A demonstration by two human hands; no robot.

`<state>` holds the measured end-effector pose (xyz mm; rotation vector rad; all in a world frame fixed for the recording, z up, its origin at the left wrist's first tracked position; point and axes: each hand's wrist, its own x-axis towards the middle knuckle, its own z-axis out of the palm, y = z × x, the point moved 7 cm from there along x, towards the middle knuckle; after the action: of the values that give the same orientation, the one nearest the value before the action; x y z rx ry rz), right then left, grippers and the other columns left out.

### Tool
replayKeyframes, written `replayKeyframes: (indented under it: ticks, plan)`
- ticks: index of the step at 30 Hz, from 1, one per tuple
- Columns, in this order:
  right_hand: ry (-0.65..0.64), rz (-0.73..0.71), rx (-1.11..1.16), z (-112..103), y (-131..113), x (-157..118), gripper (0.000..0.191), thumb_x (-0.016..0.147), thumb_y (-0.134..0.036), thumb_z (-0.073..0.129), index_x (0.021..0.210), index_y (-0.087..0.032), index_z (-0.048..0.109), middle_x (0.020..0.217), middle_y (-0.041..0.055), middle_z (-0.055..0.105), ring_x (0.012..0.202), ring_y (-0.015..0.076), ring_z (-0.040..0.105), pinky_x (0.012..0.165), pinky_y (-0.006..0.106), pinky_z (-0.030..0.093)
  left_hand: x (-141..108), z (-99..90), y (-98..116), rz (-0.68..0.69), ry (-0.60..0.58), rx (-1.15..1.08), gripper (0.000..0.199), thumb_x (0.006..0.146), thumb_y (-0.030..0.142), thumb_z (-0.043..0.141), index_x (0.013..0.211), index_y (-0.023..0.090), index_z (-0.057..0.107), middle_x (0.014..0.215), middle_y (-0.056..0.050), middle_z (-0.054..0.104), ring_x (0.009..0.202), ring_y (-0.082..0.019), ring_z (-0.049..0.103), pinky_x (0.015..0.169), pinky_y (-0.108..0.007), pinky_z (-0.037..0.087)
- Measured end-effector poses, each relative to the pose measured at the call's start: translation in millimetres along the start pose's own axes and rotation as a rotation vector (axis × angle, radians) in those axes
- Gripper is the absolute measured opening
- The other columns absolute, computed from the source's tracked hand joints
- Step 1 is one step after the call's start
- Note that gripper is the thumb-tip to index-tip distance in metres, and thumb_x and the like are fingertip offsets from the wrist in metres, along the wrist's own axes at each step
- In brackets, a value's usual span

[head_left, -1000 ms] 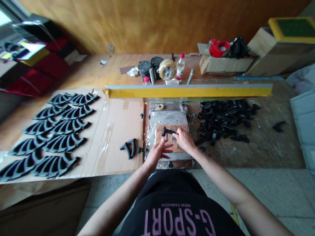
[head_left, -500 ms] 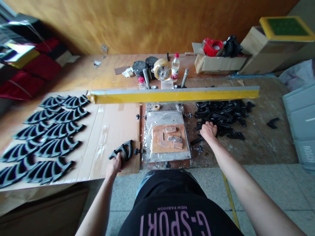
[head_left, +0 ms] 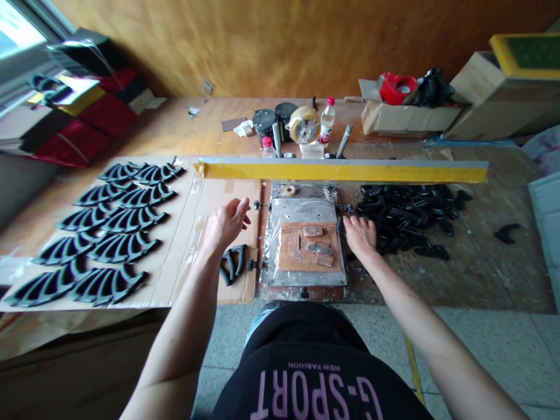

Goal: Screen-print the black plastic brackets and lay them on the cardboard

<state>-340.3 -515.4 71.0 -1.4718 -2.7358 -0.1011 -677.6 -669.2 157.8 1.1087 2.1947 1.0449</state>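
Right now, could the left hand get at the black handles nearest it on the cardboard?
Probably yes: the left hand looks empty, and nothing visible lies on those black handles. It would likely just need to draw back.

Mod. light, daylight from window top L, pane blown out. Wood panel has soft patchy sheen. Glare streaks on cardboard, glints on clear film. Black parts near crushed, low detail. Below bench, bottom L v. dark. Wide-angle stretch at edges; red boxes L & green panel top R blurry, ctr sharper.
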Motion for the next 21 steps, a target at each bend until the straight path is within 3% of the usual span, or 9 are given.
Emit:
replayKeyframes:
  ticks: [3,5,7,10,14,17,21]
  plan:
    - [0.077,0.135,0.004,-3,39,0,0.044,0.093,-0.012,0.031,0.123,-0.019,0.063,0.105,0.0167,0.068,0.098,0.0288,0.057,0.089,0.045,0.034,-3,0.1,33,0.064,0.018,-0.208,0.051,0.086,0.064,0.047,0.089,0.016,0.063,0.059,-0.002,0.064,0.046,-0.011,0.057,0.045,-0.020,0.043]
    - [0.140,0.104,0.087,-9,43,1,0.042,0.093,-0.014,0.034,0.124,-0.019,0.062,0.112,0.0144,0.067,0.105,0.0277,0.056,0.096,0.044,0.032,-6,-3.3,48,0.103,0.061,-0.386,0.047,0.087,0.061,0.051,0.094,0.016,0.061,0.058,0.000,0.063,0.044,-0.009,0.055,0.044,-0.019,0.042]
    - [0.181,0.036,0.170,-15,28,2,0.040,0.094,-0.015,0.038,0.126,-0.017,0.060,0.117,0.0127,0.066,0.111,0.0268,0.055,0.100,0.041,0.032,-7,-9.7,61,0.155,0.148,-0.537,0.041,0.087,0.058,0.052,0.097,0.018,0.059,0.057,0.002,0.062,0.042,-0.008,0.053,0.043,-0.019,0.041]
    - [0.133,-0.168,0.239,-15,-20,0,0.043,0.096,-0.019,0.042,0.137,-0.017,0.054,0.113,0.0113,0.067,0.103,0.0245,0.057,0.093,0.035,0.038,-5,-17.7,78,0.224,0.287,-0.667,0.035,0.089,0.054,0.051,0.088,0.020,0.057,0.056,0.003,0.060,0.040,-0.007,0.049,0.042,-0.019,0.039]
    - [0.075,-0.547,0.292,-6,-87,-14,0.036,0.097,-0.019,0.046,0.130,-0.023,0.061,0.102,0.0064,0.069,0.091,0.0191,0.058,0.084,0.030,0.042,0,-12.9,93,0.237,0.307,-0.686,0.043,0.089,0.057,0.047,0.071,0.019,0.053,0.051,0.002,0.055,0.041,-0.007,0.047,0.040,-0.018,0.037]
    - [0.122,-0.577,0.289,-2,-104,-17,0.028,0.096,-0.019,0.050,0.115,-0.025,0.070,0.099,0.0057,0.069,0.090,0.0188,0.056,0.082,0.031,0.043,0,-8.0,94,0.233,0.304,-0.666,0.047,0.089,0.059,0.046,0.066,0.019,0.054,0.050,0.002,0.054,0.041,-0.007,0.047,0.040,-0.018,0.036]
    - [0.113,-0.573,0.327,-2,-100,-18,0.029,0.092,-0.017,0.055,0.115,-0.024,0.070,0.101,0.0069,0.069,0.097,0.0215,0.057,0.088,0.035,0.045,-14,-6.1,83,0.218,0.294,-0.620,0.048,0.091,0.058,0.044,0.073,0.017,0.062,0.061,-0.002,0.062,0.051,-0.009,0.054,0.046,-0.020,0.042]
